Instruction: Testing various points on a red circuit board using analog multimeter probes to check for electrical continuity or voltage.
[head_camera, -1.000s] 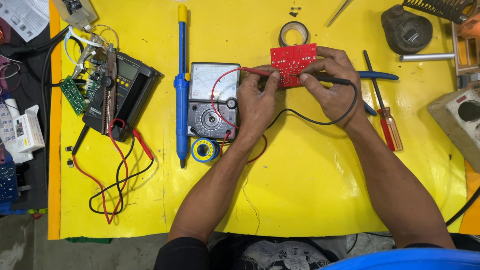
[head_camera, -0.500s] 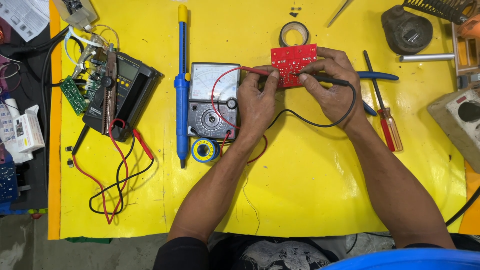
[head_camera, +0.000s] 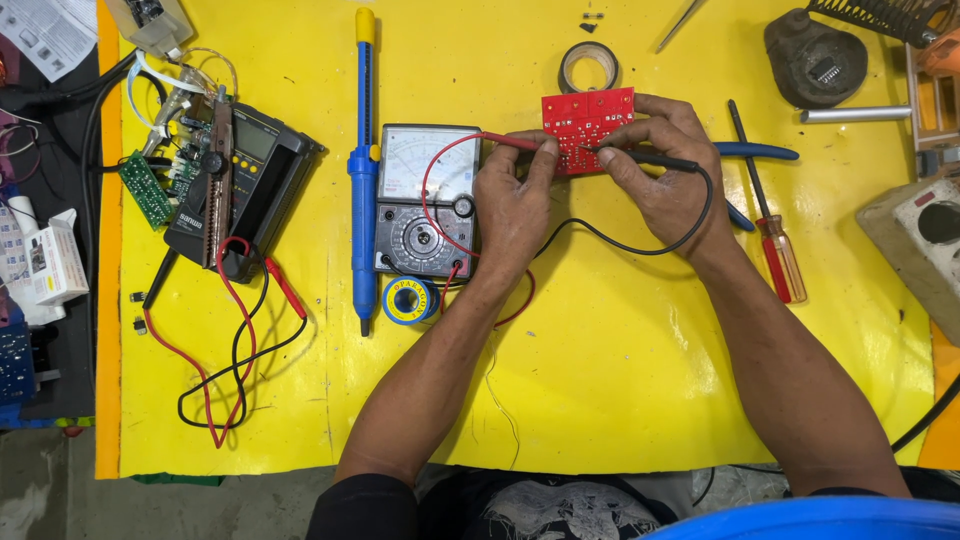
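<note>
White meter dial (head_camera: 428, 163) center, grey LCD (head_camera: 252, 140) left

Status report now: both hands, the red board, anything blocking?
Left hand holds red probe on red circuit board. Right hand holds black probe on it. Nothing blocking.

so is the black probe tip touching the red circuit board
Touching. The head view shows the right hand holding the black probe with its tip pressed onto the red circuit board, no gap visible between them.
</note>
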